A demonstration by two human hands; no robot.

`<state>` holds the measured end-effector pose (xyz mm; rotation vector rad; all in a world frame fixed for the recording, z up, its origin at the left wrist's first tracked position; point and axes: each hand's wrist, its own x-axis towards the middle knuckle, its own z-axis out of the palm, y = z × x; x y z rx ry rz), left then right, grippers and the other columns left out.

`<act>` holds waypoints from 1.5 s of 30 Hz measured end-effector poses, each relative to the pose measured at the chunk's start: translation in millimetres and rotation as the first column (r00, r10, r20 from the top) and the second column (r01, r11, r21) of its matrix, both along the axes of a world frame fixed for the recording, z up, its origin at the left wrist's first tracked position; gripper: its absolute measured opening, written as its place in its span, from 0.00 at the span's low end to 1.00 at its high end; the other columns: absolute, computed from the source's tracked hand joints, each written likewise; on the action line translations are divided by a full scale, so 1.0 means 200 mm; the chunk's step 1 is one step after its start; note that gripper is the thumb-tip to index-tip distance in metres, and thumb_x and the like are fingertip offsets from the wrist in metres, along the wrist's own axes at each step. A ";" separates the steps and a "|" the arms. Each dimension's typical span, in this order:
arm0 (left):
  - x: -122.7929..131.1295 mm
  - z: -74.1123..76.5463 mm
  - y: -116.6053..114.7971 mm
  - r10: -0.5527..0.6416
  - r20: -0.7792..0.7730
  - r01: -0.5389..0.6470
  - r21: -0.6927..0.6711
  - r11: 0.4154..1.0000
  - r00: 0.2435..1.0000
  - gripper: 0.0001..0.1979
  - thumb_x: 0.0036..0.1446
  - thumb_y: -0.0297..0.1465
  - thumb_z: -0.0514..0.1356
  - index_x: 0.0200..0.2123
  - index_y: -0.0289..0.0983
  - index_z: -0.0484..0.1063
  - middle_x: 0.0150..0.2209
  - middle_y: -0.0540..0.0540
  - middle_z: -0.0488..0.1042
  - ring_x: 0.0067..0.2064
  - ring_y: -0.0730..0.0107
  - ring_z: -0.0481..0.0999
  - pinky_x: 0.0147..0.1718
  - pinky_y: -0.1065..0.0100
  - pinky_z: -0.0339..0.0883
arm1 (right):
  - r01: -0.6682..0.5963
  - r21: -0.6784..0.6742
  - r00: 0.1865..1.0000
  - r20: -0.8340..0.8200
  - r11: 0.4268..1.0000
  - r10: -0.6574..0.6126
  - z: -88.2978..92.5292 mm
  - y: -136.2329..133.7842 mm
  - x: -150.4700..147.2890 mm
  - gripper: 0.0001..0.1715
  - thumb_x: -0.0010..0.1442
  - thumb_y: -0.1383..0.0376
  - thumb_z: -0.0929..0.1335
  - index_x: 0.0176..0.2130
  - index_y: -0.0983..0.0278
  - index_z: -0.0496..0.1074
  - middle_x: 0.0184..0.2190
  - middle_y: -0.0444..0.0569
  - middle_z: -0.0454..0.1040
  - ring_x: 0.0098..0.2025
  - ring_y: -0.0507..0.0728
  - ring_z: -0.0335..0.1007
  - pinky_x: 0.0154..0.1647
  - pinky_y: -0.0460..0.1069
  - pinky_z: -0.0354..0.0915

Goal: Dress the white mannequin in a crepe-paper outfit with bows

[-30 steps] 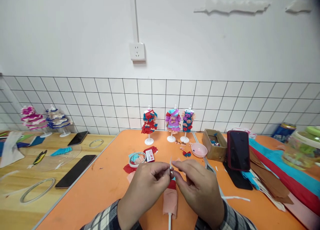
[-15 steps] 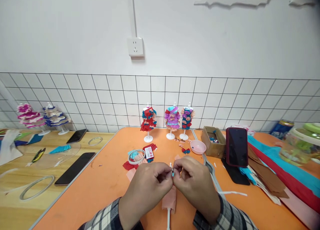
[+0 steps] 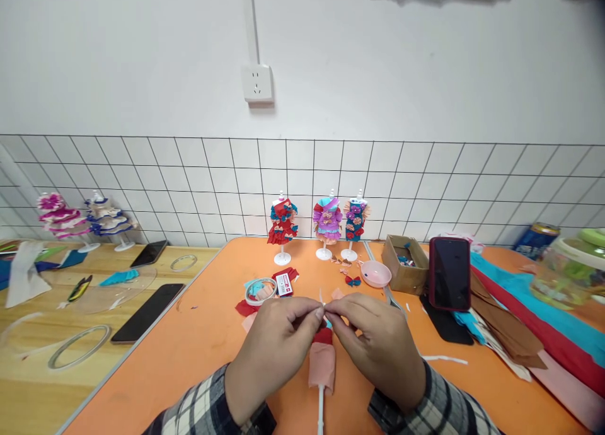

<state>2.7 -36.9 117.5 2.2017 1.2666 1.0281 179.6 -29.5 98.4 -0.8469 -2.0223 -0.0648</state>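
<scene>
Over the orange table (image 3: 198, 353), my left hand (image 3: 276, 343) and my right hand (image 3: 375, 347) meet fingertip to fingertip at the top of a small doll mannequin (image 3: 322, 365). The mannequin wears a pink paper skirt with a red and teal top, and its white stem points toward me. Both hands are closed in a pinch on the mannequin's neck and the paper wrapped there. My fingers hide the upper part of the mannequin.
Three dressed mannequins (image 3: 326, 224) stand at the table's far edge, with a tape ring (image 3: 259, 292), pink bowl (image 3: 375, 274), cardboard box (image 3: 404, 271) and propped phone (image 3: 449, 273) nearby. Coloured paper sheets (image 3: 520, 321) lie right. The wooden table (image 3: 28, 391) at left holds phones, rings and two more dressed mannequins (image 3: 78, 217).
My fingers stay pinched at the mannequin's top, shifting slightly; the red bodice under them shows again. The view has tilted a little.
</scene>
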 end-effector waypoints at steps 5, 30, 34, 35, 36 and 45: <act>0.00 0.02 -0.01 -0.028 -0.043 0.028 -0.005 1.000 0.999 0.15 0.63 0.29 0.52 0.32 0.38 0.79 0.26 0.49 0.79 0.28 0.70 0.76 0.27 0.73 0.63 | 0.049 -0.033 0.999 -0.003 0.998 -0.049 0.00 0.01 0.00 0.07 0.62 0.70 0.66 0.35 0.63 0.74 0.28 0.44 0.75 0.28 0.52 0.69 0.29 0.47 0.59; 0.01 -0.01 -0.01 0.030 -0.075 -0.022 0.106 0.994 0.997 0.10 0.59 0.26 0.56 0.32 0.38 0.78 0.26 0.51 0.79 0.28 0.72 0.75 0.29 0.72 0.61 | -0.006 -0.173 0.986 -0.167 0.985 -0.023 0.00 -0.01 -0.03 0.08 0.58 0.71 0.65 0.32 0.61 0.75 0.25 0.43 0.74 0.22 0.49 0.65 0.25 0.45 0.59; 0.02 -0.01 -0.01 0.057 -0.106 -0.048 0.082 0.996 0.993 0.10 0.54 0.22 0.56 0.27 0.37 0.77 0.21 0.52 0.74 0.23 0.74 0.69 0.24 0.73 0.57 | -0.002 -0.221 0.981 -0.191 0.975 -0.041 0.01 -0.01 -0.05 0.08 0.55 0.72 0.65 0.29 0.61 0.74 0.24 0.42 0.72 0.20 0.48 0.63 0.23 0.45 0.58; 0.02 -0.01 -0.01 0.056 -0.108 -0.047 0.078 0.996 0.993 0.11 0.53 0.22 0.55 0.25 0.37 0.76 0.20 0.53 0.72 0.22 0.74 0.68 0.23 0.73 0.56 | -0.013 -0.245 0.977 -0.210 0.970 -0.040 0.01 -0.01 -0.05 0.08 0.54 0.72 0.66 0.29 0.61 0.74 0.23 0.42 0.72 0.20 0.48 0.62 0.23 0.44 0.58; 0.02 0.00 0.00 0.050 -0.103 -0.042 0.073 0.996 0.993 0.11 0.53 0.22 0.55 0.24 0.37 0.76 0.19 0.53 0.71 0.22 0.75 0.67 0.23 0.73 0.56 | -0.031 -0.276 0.972 -0.234 0.961 -0.036 0.01 -0.01 -0.05 0.08 0.53 0.72 0.66 0.28 0.61 0.74 0.23 0.42 0.71 0.19 0.48 0.62 0.22 0.44 0.58; 0.02 0.03 -0.01 -0.036 0.075 0.038 -0.034 0.999 0.997 0.12 0.52 0.23 0.55 0.29 0.37 0.79 0.24 0.49 0.77 0.25 0.72 0.73 0.25 0.74 0.63 | -0.391 -0.740 0.836 -0.535 0.547 -0.126 0.05 0.04 0.00 0.09 0.53 0.60 0.66 0.31 0.63 0.68 0.14 0.36 0.61 0.14 0.48 0.58 0.15 0.42 0.55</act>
